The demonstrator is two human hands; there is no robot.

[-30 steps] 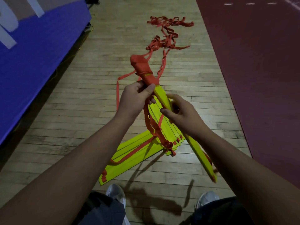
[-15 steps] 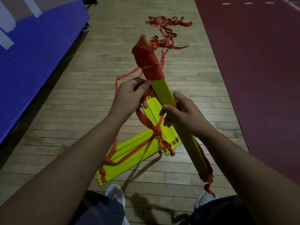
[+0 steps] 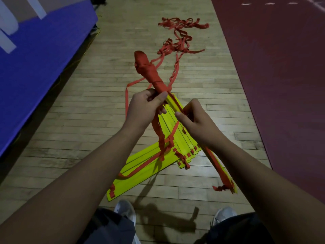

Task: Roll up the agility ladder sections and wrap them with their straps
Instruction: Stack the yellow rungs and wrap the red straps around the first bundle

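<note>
Left hand (image 3: pixel 144 110) pinches the red strap (image 3: pixel 149 73) while right hand (image 3: pixel 197 120) grips the rung bundle (image 3: pixel 175 106) over the floor (image 3: pixel 88 120).

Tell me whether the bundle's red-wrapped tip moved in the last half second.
Yes: the red-wrapped tip swung left and back from the floor strap tangle.

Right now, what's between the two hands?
In the head view, a short bare yellow stretch of the held rung bundle spans from the left hand to the right hand; red strap hangs below.
</note>
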